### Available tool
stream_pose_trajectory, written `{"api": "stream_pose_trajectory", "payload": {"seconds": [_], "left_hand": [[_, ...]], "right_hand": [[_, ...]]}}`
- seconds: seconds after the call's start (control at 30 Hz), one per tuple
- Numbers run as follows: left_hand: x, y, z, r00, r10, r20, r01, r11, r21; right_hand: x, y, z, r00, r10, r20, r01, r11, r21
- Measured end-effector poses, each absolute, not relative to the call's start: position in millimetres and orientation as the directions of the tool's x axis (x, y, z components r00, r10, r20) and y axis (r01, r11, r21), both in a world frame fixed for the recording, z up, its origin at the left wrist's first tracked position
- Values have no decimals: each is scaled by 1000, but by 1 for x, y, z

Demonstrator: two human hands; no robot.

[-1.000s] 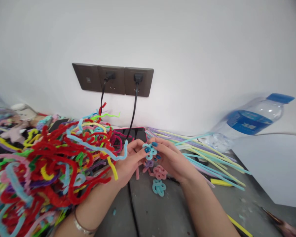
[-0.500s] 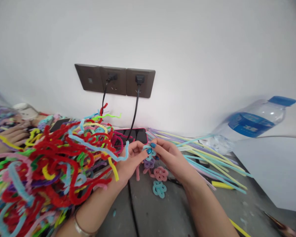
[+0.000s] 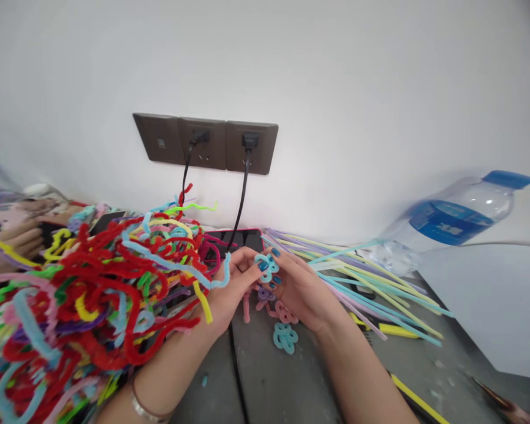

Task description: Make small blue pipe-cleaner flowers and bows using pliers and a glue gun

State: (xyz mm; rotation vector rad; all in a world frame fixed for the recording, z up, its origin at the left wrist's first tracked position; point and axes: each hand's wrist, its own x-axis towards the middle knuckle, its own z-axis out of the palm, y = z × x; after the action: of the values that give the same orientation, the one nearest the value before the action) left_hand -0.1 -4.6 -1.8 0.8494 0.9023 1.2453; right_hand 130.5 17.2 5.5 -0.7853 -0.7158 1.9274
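Observation:
Between my two hands is a light blue pipe-cleaner flower (image 3: pixel 267 268) with looped petals. My left hand (image 3: pixel 241 282) pinches its left side, thumb on the front. On its right edge are the fingertips of my right hand (image 3: pixel 304 288), closed on it as well. Just below lie a purple pipe-cleaner flower (image 3: pixel 265 294), a pink one (image 3: pixel 286 312) partly hidden by my right hand, and a blue one (image 3: pixel 285 338) flat on the grey table (image 3: pixel 287 388).
A big tangle of coloured pipe cleaners (image 3: pixel 92 294) covers the left side. Straight pipe cleaners (image 3: pixel 371 277) lie at right, near a tilted water bottle (image 3: pixel 454 218). A phone (image 3: pixel 242 240) sits behind my hands; a black cable (image 3: pixel 236 377) crosses the table. Another person's hand (image 3: pixel 22 241) is at far left.
My right hand has turned and shifted slightly, so more of the blue flower shows and the pink flower is partly covered. The other person's hand at far left has moved.

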Motion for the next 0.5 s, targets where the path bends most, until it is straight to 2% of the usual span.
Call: {"api": "stream_pose_trajectory", "payload": {"seconds": [0.1, 0.17, 0.33, 0.5], "left_hand": [[0, -5, 0, 112, 987, -114, -431, 151, 889], [-1, -5, -1, 111, 986, -124, -413, 160, 897], [-1, -3, -10, 50, 992, -118, -271, 127, 954], [-2, -1, -11, 27, 996, -81, -244, 85, 966]], "right_hand": [[130, 17, 5, -403, 892, -205, -534, -410, -739], [131, 18, 3, -415, 893, -172, -494, -380, -782], [142, 23, 1, -391, 915, -105, -212, -200, -957], [150, 26, 3, -440, 894, -87, -66, -129, -989]]}}
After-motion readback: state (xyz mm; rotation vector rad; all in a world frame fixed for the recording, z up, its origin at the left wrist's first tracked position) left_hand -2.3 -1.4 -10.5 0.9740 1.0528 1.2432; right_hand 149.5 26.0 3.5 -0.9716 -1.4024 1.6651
